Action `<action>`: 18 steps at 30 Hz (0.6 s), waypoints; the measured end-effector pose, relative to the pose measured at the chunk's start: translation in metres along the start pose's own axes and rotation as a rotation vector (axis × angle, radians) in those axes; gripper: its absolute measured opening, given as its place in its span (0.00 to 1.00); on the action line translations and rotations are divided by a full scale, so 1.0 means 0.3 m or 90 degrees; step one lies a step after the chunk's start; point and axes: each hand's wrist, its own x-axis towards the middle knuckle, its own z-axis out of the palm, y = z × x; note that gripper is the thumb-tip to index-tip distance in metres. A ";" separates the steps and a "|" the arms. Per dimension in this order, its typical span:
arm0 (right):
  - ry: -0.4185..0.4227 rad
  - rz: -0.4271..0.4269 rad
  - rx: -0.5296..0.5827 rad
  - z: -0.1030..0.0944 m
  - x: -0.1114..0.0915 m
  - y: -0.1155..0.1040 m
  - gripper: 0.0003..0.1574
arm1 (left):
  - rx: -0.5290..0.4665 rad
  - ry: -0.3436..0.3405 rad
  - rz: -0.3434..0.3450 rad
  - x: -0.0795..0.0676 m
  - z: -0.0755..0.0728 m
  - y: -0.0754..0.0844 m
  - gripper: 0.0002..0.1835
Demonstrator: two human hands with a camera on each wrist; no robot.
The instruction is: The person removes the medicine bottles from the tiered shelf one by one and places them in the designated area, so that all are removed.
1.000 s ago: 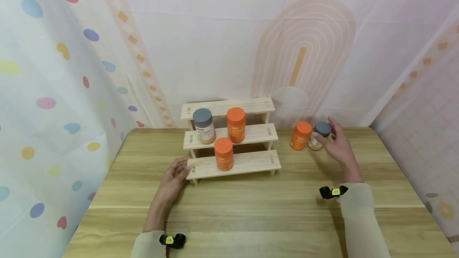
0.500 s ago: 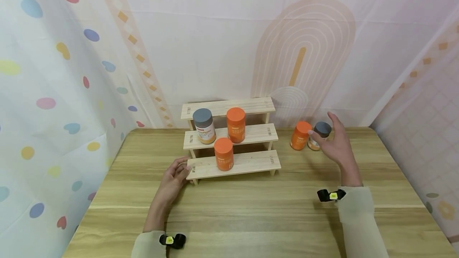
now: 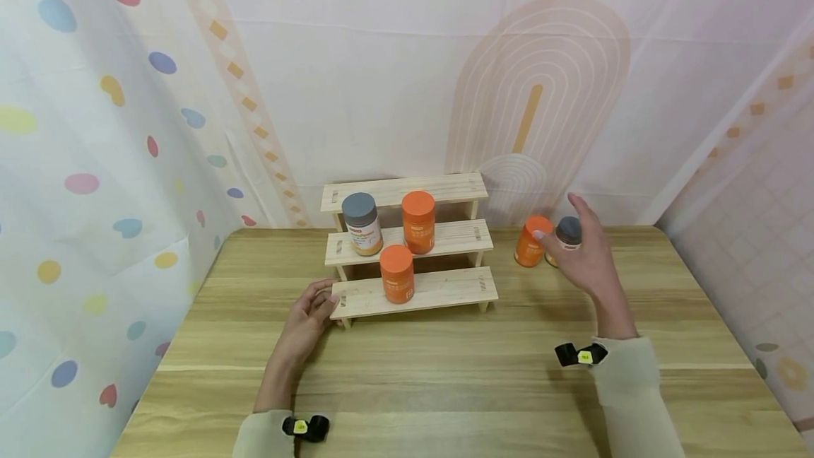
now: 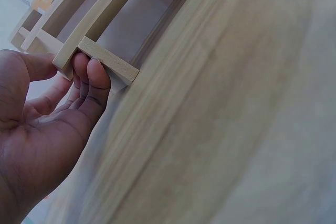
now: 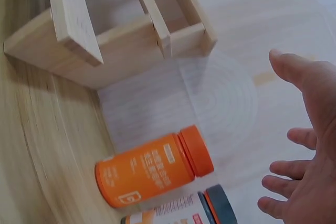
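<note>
In the head view my left hand [image 3: 304, 327] grips the left end of the lowest tier of a three-tier wooden display rack [image 3: 454, 287]. The left wrist view has the thumb against the board's end [image 4: 64, 62] and curled fingers under it. My right hand [image 3: 586, 260] holds nothing; its thumb and fingers are spread in front of an orange jar [image 3: 533, 242] and a grey-lidded jar [image 3: 569, 230], which it partly hides. Both jars stand on the table right of the rack. In the right wrist view, a gap separates the fingers from the orange jar [image 5: 144, 169].
On the rack's middle tier stand a grey-lidded jar [image 3: 362, 225] and an orange jar [image 3: 418, 222]. Another orange jar [image 3: 397, 274] is on the lowest tier. Behind the wooden table [image 3: 432, 387] hangs a patterned curtain [image 3: 356, 90].
My right hand has let go of the grey-lidded jar and shifted a little left, its fingers now spread. The left hand, the rack and the jars have stayed put.
</note>
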 end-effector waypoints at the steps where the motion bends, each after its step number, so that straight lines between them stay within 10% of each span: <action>1: -0.003 -0.003 0.005 0.005 -0.002 -0.005 0.60 | 0.005 0.003 -0.001 -0.001 -0.001 0.000 0.23; 18: -0.049 -0.041 0.051 0.104 -0.015 -0.066 0.64 | 0.013 0.002 0.005 -0.006 0.003 0.009 0.24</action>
